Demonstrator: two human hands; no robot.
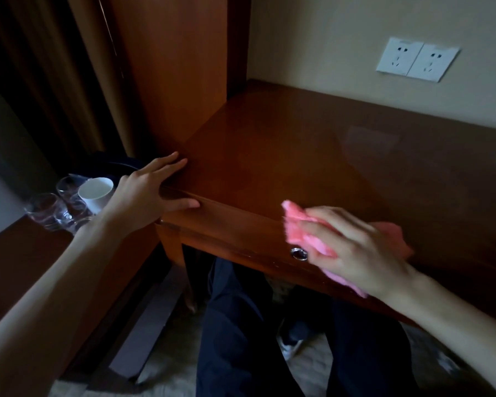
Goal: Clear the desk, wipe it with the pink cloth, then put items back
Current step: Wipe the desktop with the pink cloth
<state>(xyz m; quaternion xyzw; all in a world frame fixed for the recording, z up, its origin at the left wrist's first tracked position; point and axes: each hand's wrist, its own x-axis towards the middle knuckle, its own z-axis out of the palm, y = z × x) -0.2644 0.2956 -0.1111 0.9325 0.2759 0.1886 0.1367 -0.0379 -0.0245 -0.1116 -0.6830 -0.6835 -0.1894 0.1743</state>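
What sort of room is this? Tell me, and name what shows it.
Probably a hotel guest room. A polished wooden desk stands against a wall with twin sockets, heavy curtains hang at the left, and glasses with a white cup are grouped on a low unit beside it.

Single view, from the camera worn on my head. It looks forward and steeply down over the near left corner of the tabletop [284,156], at close range, with wide-angle bending at the edges. My forearms enter from the lower corners; my legs [235,325] fill the bottom centre; the wall [312,38] with sockets [417,59] closes the top right.
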